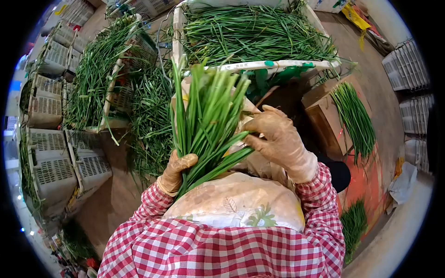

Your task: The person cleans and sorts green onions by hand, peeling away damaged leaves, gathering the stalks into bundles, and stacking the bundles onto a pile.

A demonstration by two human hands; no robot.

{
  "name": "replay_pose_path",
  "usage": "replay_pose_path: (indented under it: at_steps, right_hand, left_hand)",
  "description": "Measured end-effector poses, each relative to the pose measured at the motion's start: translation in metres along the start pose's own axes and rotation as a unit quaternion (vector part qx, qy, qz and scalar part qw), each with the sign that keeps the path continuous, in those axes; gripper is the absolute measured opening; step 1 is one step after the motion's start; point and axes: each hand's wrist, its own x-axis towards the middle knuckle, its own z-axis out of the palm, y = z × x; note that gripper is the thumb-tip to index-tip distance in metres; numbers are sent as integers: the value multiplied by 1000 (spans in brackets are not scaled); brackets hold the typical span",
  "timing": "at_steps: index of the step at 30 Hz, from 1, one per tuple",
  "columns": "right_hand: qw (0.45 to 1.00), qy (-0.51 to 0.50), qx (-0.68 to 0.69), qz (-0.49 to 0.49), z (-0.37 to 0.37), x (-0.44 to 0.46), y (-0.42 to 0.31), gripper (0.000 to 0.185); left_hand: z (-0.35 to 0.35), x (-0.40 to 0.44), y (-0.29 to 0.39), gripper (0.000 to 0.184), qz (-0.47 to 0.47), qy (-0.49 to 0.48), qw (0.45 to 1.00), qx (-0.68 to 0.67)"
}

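Observation:
A thick bunch of garlic chives [206,118] fans upward in front of my apron [232,199]. My left hand [175,172], in a stained glove, is closed around the lower left side of the bunch. My right hand [280,141], gloved too, pinches the tips of a few blades that stick out to the right. Just beyond the bunch stands a white crate [278,66] heaped with loose chives [250,34].
To the right, a neat chive bundle [354,116] lies on a cardboard box [327,123]. Another bundle [353,227] rests lower on the floor. Loose chives [150,116] pile up at left beside a full crate [109,92]. Stacked plastic crates [53,157] line the far left.

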Motion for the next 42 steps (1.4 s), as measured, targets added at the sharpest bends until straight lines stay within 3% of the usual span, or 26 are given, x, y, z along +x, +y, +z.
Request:
replay_pose_path:
  at_steps: [3,4,7,9,10,11,14,15,16,17,19,21,24,26,27,28,29,30,31,34,36,37,39,40,41,42]
  right_hand:
    - [986,82,-102,99,9,-2,23,16]
    - [984,118,-9,135,12,-6,30,16]
    - [953,134,137,233,7,-9,47,16]
    - [950,224,53,211,0,-2,63,16]
    - [936,221,-195,193,-4,-6,97,18]
    - [915,250,-275,157,-14,-5,105,20]
    - [917,223,-301,138,-26,-7,111,31]
    - [964,164,-1,207,-36,3,79,35]
    - [915,88,298,256,-43,12,55,40]
    - [917,11,329,227,-44,19,44,45]
    - [884,-78,388,249,-31,33,17,84]
    - [909,-124,370,148,4,35,23,91]
    - [934,-169,271,157,6,33,32,57]
    - [898,-196,287,269,-12,30,35,34]
    - [959,-129,193,166,-8,25,57,29]
    - [912,-92,264,301,-22,27,57,26]
    - [904,41,280,319,-17,18,82,23]
    - [963,130,-42,231,-24,23,83,18]
    - [952,190,-114,212,-29,20,79,16]
    - [960,225,38,160,-31,21,54,18]
    - [933,286,-180,124,-37,28,49,26]
    - [882,187,-338,270,-52,32,52,34]
    - [870,121,-365,308,-67,26,73,43]
    - [921,157,-232,271,-66,21,73,39]
    - [923,156,-231,266,-55,14,70,39]
    - [946,223,2,235,-37,13,49,36]
  left_hand:
    - [-4,-6,-13,39,-31,89,988,-122]
    - [11,-7,-6,31,-58,134,980,-134]
    - [1,-6,-13,26,-21,115,987,-108]
    - [2,-7,-15,25,-36,127,986,-103]
    - [1,-6,-16,25,-17,107,990,-85]
    - [-2,-5,-18,24,3,88,994,-66]
    - [-4,-5,-19,25,11,115,992,-40]
    - [0,-6,-16,25,9,120,992,-46]
    - [16,-5,-3,32,-31,103,993,-48]
    - [21,-3,-2,32,-31,103,993,-48]
    - [26,1,0,41,-41,75,992,-87]
    - [7,4,-8,52,-66,36,995,-68]
    - [15,14,-18,60,-59,17,989,-134]
    - [20,14,-15,60,-66,-7,987,-148]
    - [25,14,-13,61,-73,-34,984,-159]
    - [33,14,-12,68,-76,9,990,-118]
    - [34,14,-11,68,-77,7,990,-120]
    - [35,13,-11,66,-75,17,990,-116]
    - [35,14,-11,65,-73,27,991,-113]
    - [19,13,-15,57,-76,12,989,-127]
    - [0,11,-19,55,-84,14,991,-105]
    - [-2,9,-20,53,-86,18,992,-86]
    - [1,5,-20,52,-81,33,991,-102]
    - [1,4,-20,56,-50,63,995,-58]
    - [1,3,-21,60,-20,97,995,-15]
    - [10,1,-14,60,-25,92,995,-34]
